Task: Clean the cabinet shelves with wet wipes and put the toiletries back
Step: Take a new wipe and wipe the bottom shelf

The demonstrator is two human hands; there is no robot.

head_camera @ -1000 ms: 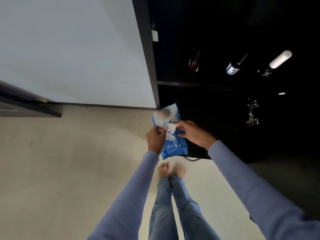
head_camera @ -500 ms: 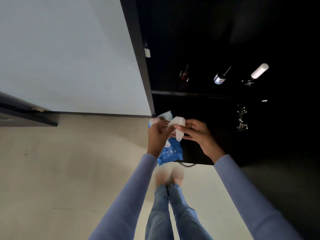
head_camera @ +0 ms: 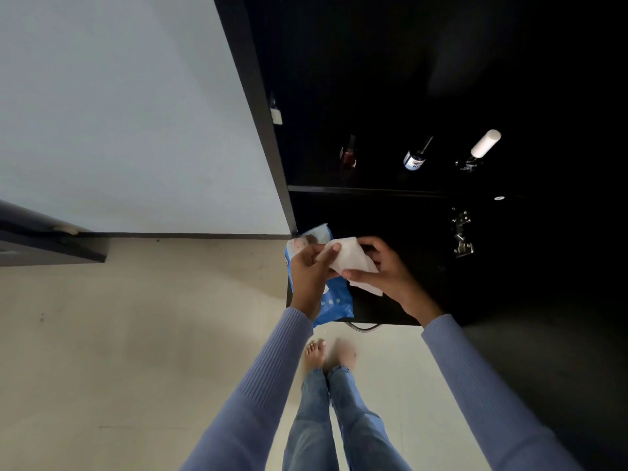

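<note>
1. Hands meet in front of the dark cabinet [head_camera: 424, 79] — the left hand [head_camera: 307, 270] and the right hand [head_camera: 384, 270] share one white wipe [head_camera: 350, 258].
2. Left fingers [head_camera: 328, 254] are clenched on the wipe's left edge, and the same hand presses the blue pack of wipes [head_camera: 334, 300] against its palm; the pack hangs below and behind the hand, its top poking out above the knuckles.
3. Right fingers [head_camera: 360, 275] are pinched on the wipe's lower right side, thumb underneath, so the sheet is stretched between the two hands, just above the pack.
4. Up on the cabinet shelf [head_camera: 390, 190] stand three small bottles, well apart from one another — a reddish bottle [head_camera: 348, 154], a dark bottle with a blue label [head_camera: 416, 158] and a bottle with a long white cap [head_camera: 477, 151].
5. Below the shelf, a metal hinge [head_camera: 461, 234] shines on the dark inner wall.
6. Bare feet [head_camera: 328, 355] stand on the pale floor [head_camera: 136, 334] beneath the hands.
</note>
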